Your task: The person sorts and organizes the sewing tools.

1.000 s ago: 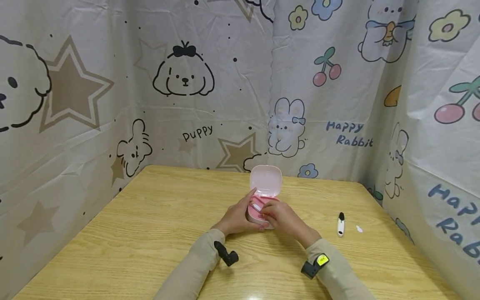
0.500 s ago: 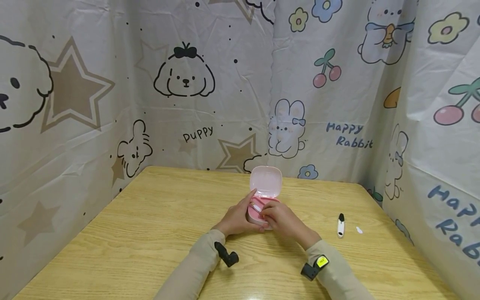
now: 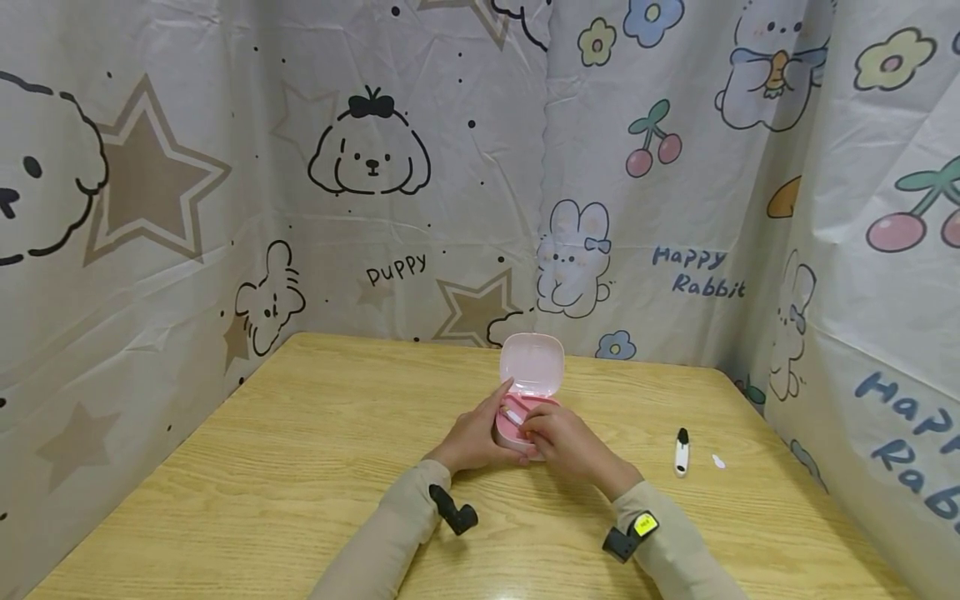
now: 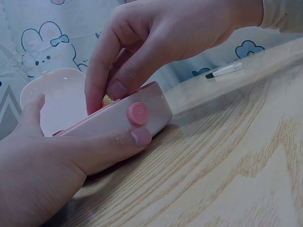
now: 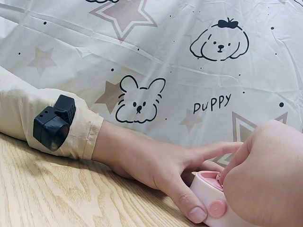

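A small pink-and-white box stands on the table with its hinged lid raised at the back. A round pink button sits on its front. My left hand grips the box from the left side, thumb along the front wall. From the right, my right hand reaches over the box with fingertips down inside the rim. Between its thumb and fingers shows a bit of a gold-coloured, textured item, mostly hidden by them. Beside those fingertips, a small white strip lies in the pink interior.
To the right on the wooden table lies a white pen-like tool with a black end. A small white scrap is just right of it. Printed curtains hang around the table's back and sides.
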Available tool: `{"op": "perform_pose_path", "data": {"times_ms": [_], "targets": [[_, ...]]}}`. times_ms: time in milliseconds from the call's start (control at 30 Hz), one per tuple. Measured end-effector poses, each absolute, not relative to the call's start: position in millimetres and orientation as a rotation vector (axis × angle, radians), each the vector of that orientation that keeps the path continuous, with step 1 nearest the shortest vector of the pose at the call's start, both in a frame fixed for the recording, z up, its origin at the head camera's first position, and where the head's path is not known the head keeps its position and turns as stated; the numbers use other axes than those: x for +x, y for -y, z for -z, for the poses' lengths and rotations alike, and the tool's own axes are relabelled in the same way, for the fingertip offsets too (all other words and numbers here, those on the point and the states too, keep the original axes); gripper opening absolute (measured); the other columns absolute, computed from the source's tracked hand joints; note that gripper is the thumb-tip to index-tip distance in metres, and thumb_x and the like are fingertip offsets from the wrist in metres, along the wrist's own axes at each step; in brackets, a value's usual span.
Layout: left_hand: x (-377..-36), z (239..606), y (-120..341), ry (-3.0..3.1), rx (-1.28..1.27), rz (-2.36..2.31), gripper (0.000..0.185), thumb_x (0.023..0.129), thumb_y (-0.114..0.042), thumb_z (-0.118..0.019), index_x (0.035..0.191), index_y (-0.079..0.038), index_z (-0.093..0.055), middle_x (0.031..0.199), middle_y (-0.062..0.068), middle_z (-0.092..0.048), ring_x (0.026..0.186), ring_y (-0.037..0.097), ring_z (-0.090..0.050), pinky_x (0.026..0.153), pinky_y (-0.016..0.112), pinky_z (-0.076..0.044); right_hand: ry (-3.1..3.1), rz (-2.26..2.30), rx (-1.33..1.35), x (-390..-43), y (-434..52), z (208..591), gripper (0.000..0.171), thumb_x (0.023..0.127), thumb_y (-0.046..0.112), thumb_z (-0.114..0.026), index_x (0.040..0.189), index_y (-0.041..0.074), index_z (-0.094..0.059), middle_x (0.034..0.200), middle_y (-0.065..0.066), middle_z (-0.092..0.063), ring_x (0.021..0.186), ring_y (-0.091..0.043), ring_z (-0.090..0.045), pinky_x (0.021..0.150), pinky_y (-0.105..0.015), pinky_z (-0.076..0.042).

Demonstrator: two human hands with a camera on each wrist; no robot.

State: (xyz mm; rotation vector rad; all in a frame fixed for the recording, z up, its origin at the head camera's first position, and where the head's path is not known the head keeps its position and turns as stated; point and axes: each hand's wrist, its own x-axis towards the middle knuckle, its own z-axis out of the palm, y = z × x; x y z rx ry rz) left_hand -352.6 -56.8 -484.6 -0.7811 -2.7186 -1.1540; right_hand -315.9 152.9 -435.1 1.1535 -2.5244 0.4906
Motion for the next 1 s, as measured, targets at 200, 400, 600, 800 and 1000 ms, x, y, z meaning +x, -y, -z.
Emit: {"op": "perform_pose_path", "data": {"times_ms": [200,400,600,800,1000], "targets": [[-352.2,485.4,56.9,2.726,-0.774,1.143,0.129,0.069,-0.062,-0.09,0.167,-0.038,-0.009,0.165,0.004,-0.033,0.143,0.032,-0.041,0.114,0.057,-0.033,2.536,-0.488,1.144,-315.3,-152.7,435.0,0.01,0.092,-0.002,-0.074,0.101,0.001,-0.077,0.106,-0.01,-0.072,0.101,-0.026,-0.067,0.093,-0.043,-0.056],[-352.2,485.1,57.1,2.728,-0.777,1.136,0.129,0.069,-0.062,-0.091,0.167,-0.04,-0.009,0.166,0.003,-0.032,0.143,0.033,-0.041,0.115,0.059,-0.03,2.542,-0.483,1.136,-314.7,-153.3,434.6,0.011,0.091,-0.002,-0.075,0.101,0.001,-0.077,0.106,-0.01,-0.071,0.101,-0.026,-0.067,0.093,-0.044,-0.056],[-352.5,484.6,57.3,2.717,-0.779,1.155,0.129,0.069,-0.061,-0.092,0.166,-0.041,-0.009,0.166,0.002,-0.032,0.143,0.032,-0.041,0.114,0.058,-0.033,2.541,-0.472,1.136,-314.2,-152.9,433.8,0.01,0.092,-0.002,-0.074,0.1,0.001,-0.077,0.106,-0.01,-0.071,0.101,-0.026,-0.067,0.093,-0.044,-0.055],[-352.4,484.8,57.1,2.718,-0.776,1.16,0.128,0.069,-0.061,-0.091,0.166,-0.042,-0.01,0.166,0.002,-0.032,0.144,0.032,-0.041,0.114,0.058,-0.033,2.549,-0.471,1.128,-313.8,-152.6,433.6,0.011,0.092,-0.002,-0.073,0.102,0.001,-0.078,0.107,-0.01,-0.071,0.102,-0.027,-0.067,0.094,-0.045,-0.055],[-352.1,485.0,57.4,2.715,-0.775,1.174,0.128,0.07,-0.061,-0.091,0.166,-0.041,-0.01,0.166,0.002,-0.032,0.144,0.032,-0.04,0.114,0.057,-0.034,2.517,-0.471,1.143,-315.2,-152.4,433.9,0.01,0.092,-0.003,-0.072,0.1,0.001,-0.078,0.105,-0.01,-0.071,0.099,-0.026,-0.067,0.092,-0.044,-0.055]]}}
